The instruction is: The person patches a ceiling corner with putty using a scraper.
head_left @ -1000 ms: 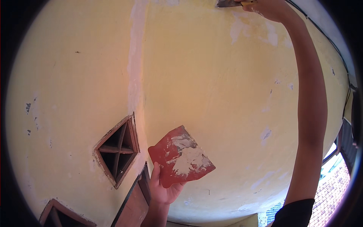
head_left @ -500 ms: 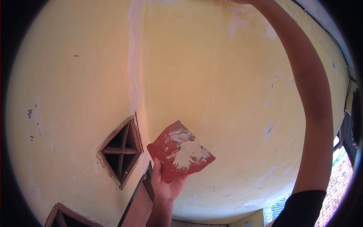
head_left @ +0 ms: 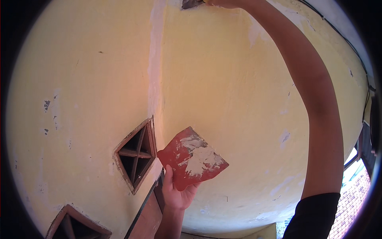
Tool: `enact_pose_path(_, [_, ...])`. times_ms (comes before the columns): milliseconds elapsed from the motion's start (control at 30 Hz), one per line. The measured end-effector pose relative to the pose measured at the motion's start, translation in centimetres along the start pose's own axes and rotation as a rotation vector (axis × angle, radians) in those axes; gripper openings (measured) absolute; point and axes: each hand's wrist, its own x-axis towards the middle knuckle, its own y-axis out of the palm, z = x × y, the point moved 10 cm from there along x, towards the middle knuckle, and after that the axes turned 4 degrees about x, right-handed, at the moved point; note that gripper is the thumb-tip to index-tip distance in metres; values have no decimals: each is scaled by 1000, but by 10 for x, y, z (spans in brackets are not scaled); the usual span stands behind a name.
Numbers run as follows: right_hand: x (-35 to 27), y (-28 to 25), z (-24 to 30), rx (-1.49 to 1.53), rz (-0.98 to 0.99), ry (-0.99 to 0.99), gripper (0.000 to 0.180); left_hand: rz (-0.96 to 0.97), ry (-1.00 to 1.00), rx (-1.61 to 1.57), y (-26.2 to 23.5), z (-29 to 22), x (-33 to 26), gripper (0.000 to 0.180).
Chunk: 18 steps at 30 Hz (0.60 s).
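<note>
My left hand [head_left: 179,198] held a flat, four-sided red board [head_left: 181,161], stiff and plastic-looking, by its lower-left part, thumb on the near face and fingers behind. The board was tilted, its broad straight edge facing upper right; its sides were too similar for me to fix a long axis. Pale paste [head_left: 203,160] lay smeared over its face. It stood before the yellow painted wall [head_left: 227,87], right of a diamond-shaped brown-framed opening [head_left: 137,155]. At the upper edge of view, my right hand [head_left: 227,3] gripped a flat, grey metal-bladed scraper [head_left: 192,4], blade pointing left, long axis roughly level. My right finger placement was cut off, and blade contact with the wall could not be confirmed.
</note>
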Motion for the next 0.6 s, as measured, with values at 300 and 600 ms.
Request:
enact_pose_path(300, [-43, -51, -33, -144, 205, 286, 36, 46, -43, -13, 3, -12, 17, 61])
enact_pose_path(600, [2, -27, 40, -3, -41, 24, 33, 82, -49, -15, -13, -17, 7, 62])
